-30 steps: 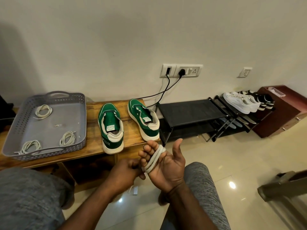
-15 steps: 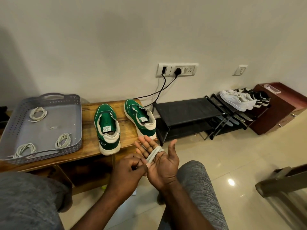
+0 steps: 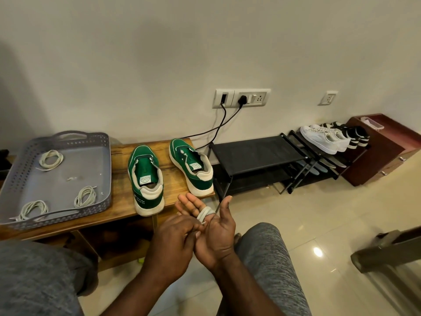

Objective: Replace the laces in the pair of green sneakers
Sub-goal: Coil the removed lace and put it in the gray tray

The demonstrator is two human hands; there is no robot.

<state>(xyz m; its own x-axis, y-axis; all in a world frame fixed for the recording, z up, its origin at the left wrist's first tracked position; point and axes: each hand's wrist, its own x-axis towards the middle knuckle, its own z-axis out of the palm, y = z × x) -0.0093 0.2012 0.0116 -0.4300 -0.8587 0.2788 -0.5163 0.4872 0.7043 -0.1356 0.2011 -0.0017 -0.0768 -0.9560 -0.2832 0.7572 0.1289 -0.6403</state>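
Pale flat lace (image 3: 205,213) coils round right hand's (image 3: 214,238) straight fingers (image 3: 187,201); left hand's (image 3: 173,247) fingers (image 3: 181,222) pinch its end.

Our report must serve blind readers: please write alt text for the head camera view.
A white lace is wound round the straight fingers of the right hand, and the left hand pinches its end. Behind, two green sneakers stand on a wooden bench beside a grey tray with three coiled laces.
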